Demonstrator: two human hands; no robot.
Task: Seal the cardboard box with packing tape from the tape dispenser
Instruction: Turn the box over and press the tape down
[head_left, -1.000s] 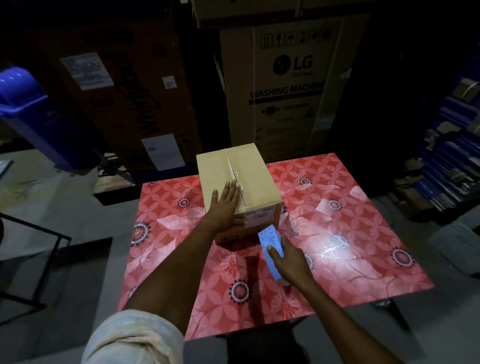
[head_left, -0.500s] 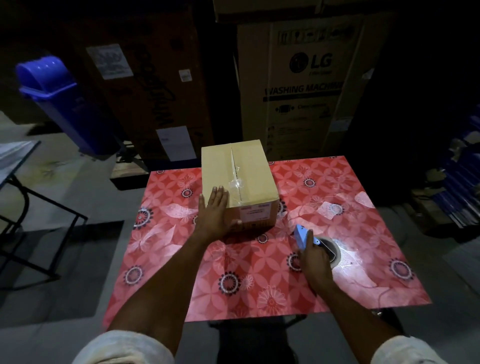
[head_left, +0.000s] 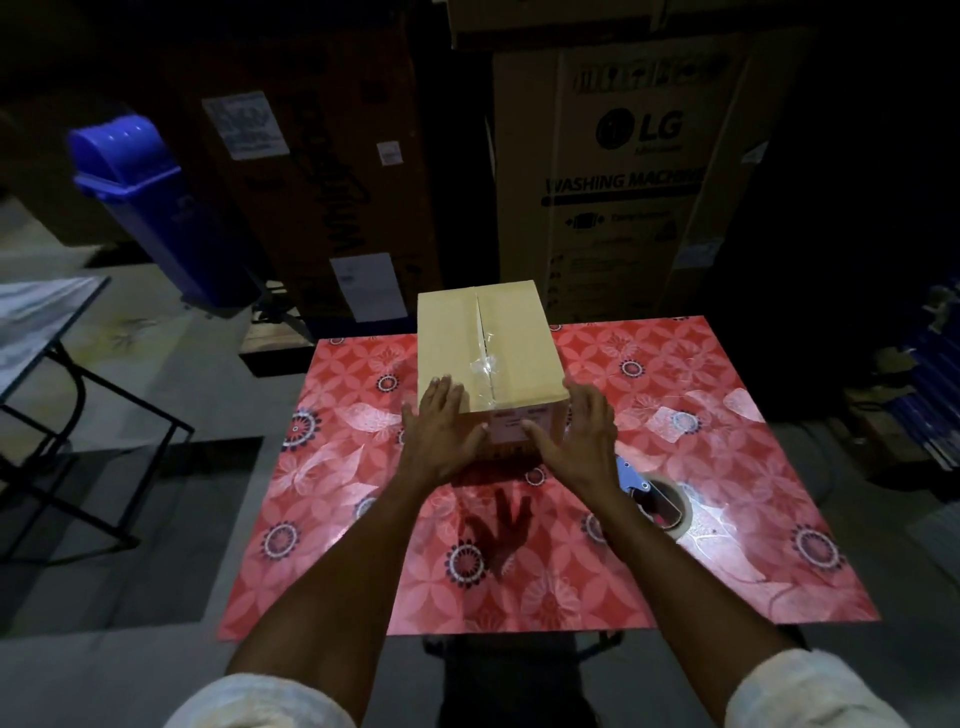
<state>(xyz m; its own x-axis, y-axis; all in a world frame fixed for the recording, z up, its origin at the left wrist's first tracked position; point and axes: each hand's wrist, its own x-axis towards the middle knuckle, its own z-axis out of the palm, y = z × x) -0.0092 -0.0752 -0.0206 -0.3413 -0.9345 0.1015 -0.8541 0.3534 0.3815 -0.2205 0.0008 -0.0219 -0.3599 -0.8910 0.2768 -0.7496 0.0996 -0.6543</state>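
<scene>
A tan cardboard box (head_left: 514, 332) stands at the far middle of the red flowered table (head_left: 727, 561), flaps closed, with clear tape along the near part of its top seam. My left hand (head_left: 441, 431) lies flat against the box's near left corner, fingers over the top edge. My right hand (head_left: 576, 441) is spread at the near right corner, thumb on the front face. The blue tape dispenser (head_left: 652, 493) lies on the table just right of my right wrist, partly hidden by it.
Tall cardboard cartons, one a washing machine carton (head_left: 639, 182), rise right behind the table. A blue bin (head_left: 150, 208) leans at the far left. A metal-framed table (head_left: 47, 322) stands to the left. Dark clutter fills the right side.
My right hand set the tape dispenser down on the table and moved up to the box's right corner. My left hand stayed on the box.
</scene>
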